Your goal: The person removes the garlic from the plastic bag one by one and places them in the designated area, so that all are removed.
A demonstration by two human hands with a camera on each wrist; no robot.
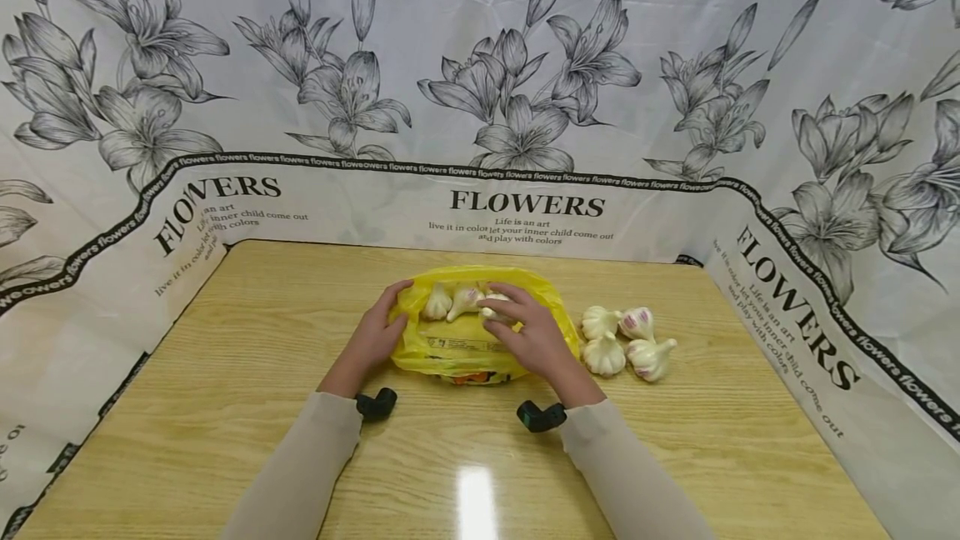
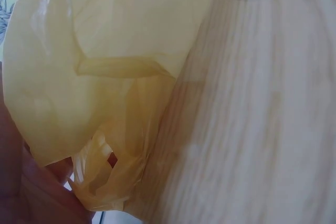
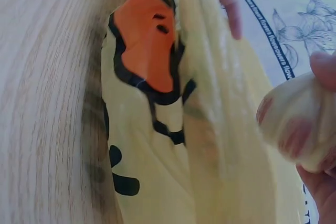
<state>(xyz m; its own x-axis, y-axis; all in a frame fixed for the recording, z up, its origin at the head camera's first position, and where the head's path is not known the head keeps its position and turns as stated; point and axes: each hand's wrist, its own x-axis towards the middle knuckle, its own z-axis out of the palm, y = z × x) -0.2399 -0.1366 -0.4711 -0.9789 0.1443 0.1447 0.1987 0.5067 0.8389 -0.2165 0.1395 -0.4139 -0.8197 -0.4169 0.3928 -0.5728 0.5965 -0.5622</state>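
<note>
Garlic (image 1: 604, 356): right fingers (image 1: 513, 309) pinch one, left (image 1: 392, 295) hold one bag (image 1: 431, 363); two inside, four outside.

I register a wood-grain tabletop (image 1: 225, 407) beneath the fingers (image 1: 513, 308) and, beyond them, a white cloth (image 1: 375, 215) printed with flowers and lettering.

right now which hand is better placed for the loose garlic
Probably the right hand, after releasing its bulb: four loose bulbs lie nearer it; the left hand grips the yellow bag.
</note>
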